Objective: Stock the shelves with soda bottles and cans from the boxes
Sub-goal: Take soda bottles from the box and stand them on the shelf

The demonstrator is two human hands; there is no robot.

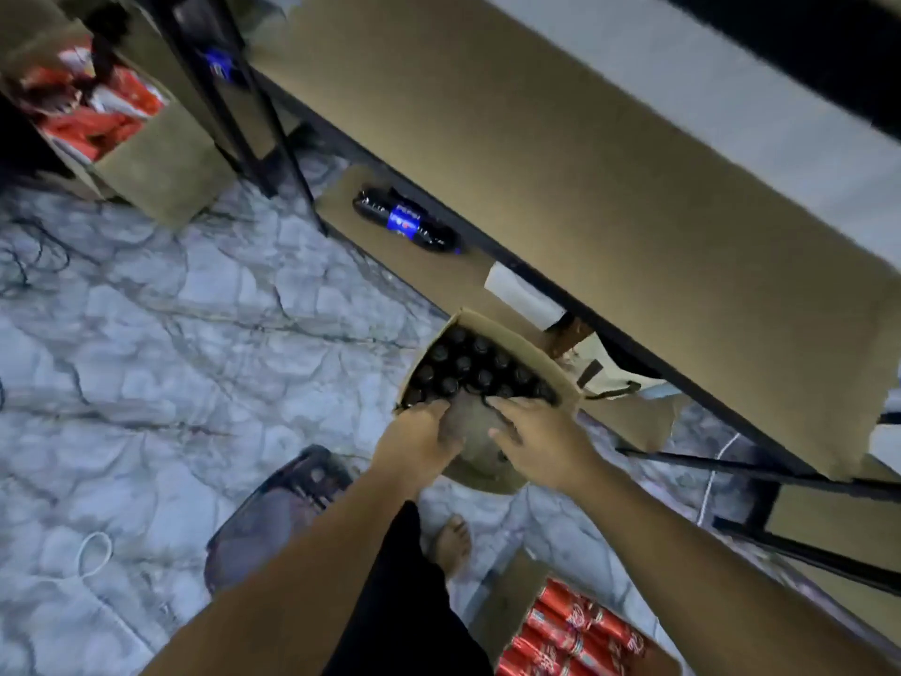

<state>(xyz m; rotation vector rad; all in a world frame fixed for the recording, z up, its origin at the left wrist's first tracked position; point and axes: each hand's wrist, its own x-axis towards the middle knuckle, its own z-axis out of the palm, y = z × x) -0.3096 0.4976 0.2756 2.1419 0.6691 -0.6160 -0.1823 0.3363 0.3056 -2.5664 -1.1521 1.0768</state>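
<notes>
One cardboard box [480, 463] of dark soda bottles [468, 365] is being held, tipped, above the floor [195, 334] just beside the shelves.

The left hand [419, 439] and right hand [541, 444] are each clasping the box's near wall, both grips holding it. Well over a dozen caps are showing; blur is preventing an exact count. One Pepsi bottle [407, 222] is lying on its side on the lower shelf [439, 278], under the cardboard-lined upper shelf [585, 163]. Two more boxes are standing on the floor: a near box [507, 597] holding red cans [575, 636], and a far box [156, 158] holding red packs [97, 119].
</notes>
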